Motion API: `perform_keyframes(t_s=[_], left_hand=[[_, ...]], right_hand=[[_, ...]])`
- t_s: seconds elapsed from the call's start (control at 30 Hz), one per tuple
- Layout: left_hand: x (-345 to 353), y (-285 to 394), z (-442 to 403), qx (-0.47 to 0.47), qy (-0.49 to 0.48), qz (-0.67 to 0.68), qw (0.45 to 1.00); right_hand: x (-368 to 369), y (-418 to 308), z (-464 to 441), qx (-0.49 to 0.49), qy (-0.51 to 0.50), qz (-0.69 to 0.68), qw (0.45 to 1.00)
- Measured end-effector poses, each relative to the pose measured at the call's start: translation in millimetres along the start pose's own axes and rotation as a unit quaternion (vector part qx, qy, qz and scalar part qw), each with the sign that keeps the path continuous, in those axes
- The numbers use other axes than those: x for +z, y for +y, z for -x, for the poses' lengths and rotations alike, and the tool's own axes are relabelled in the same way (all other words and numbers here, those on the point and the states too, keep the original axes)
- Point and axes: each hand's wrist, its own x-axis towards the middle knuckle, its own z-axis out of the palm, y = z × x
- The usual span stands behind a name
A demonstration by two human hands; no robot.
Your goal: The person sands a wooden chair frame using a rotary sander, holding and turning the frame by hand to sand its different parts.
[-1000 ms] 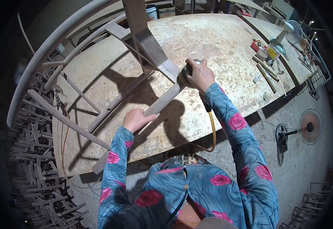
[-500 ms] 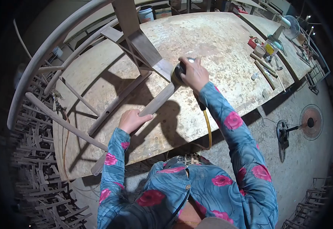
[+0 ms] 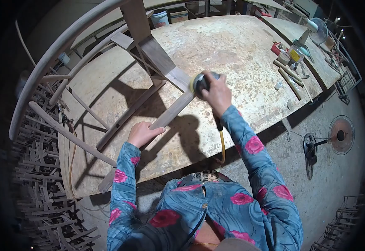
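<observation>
A wooden chair frame (image 3: pixel 172 109) lies on its side on the worktable, its curved rail reaching up at the left. My left hand (image 3: pixel 144 134) is closed around the near wooden bar, thumb along its top. In my right hand (image 3: pixel 216 93) is a round black air sander (image 3: pixel 200 85) with a yellowish pad edge, tipped so the pad meets the end of the frame where the bar joins the flat panel (image 3: pixel 178 78). From the sander a yellow hose (image 3: pixel 223 146) hangs down over the table's near edge.
The stained worktable (image 3: pixel 232 54) carries wooden sticks (image 3: pixel 289 83), a small white bottle (image 3: pixel 278 85) and a clear jar (image 3: pixel 295 54) at the right. A small fan (image 3: pixel 317 30) stands behind them. On the floor is another fan (image 3: pixel 341 134); stacked wooden frames (image 3: pixel 44 188) crowd the left.
My right hand has turned the sander, so its pad now tilts against the frame's end face. The hose has swung slightly left. My left hand stays on the bar, shifted slightly.
</observation>
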Motion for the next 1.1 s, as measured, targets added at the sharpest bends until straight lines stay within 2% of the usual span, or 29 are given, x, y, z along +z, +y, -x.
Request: perform_keyframes(t_s=[0.07, 0.17, 0.27, 0.47, 0.6, 0.73, 0.83, 0.9, 0.93, 1.0, 1.1], left_hand=[[-1, 1, 1, -0.003, -0.004, -0.002, 1.000], [-3, 0, 0, -0.003, -0.006, 0.003, 1.000], [-5, -1, -3, -0.007, -0.012, 0.016, 1.000], [-16, 2, -1, -0.006, -0.001, 0.007, 1.000], [-22, 5, -2, -0.004, -0.009, -0.009, 1.000], [-22, 4, -3, -0.002, -0.005, -0.002, 1.000], [-20, 1, -4, -0.011, -0.008, -0.002, 1.000], [-17, -1, -4, 0.012, 0.004, 0.013, 1.000], [-16, 0, -3, 0.010, 0.004, 0.017, 1.000], [-17, 3, -1, 0.002, -0.005, 0.029, 1.000], [-13, -2, -5, 0.002, -0.009, 0.009, 1.000]], right_hand=[[-7, 14, -17, 0.085, 0.031, 0.034, 0.995], [-16, 39, -23, 0.093, 0.062, 0.057, 0.992], [-23, 38, -3, 0.059, 0.067, 0.007, 0.996], [21, 15, 36, -0.045, 0.090, -0.076, 0.992], [23, -4, 50, -0.110, 0.058, -0.073, 0.990], [10, 8, 14, -0.006, 0.087, -0.073, 0.994], [-18, 10, -24, 0.032, 0.030, -0.022, 0.999], [-28, 6, -42, -0.013, -0.042, 0.055, 0.997], [-26, 4, -51, -0.015, -0.045, 0.057, 0.997], [-20, -5, -65, -0.078, -0.117, 0.096, 0.985], [-31, -40, -65, -0.089, -0.195, 0.139, 0.967]])
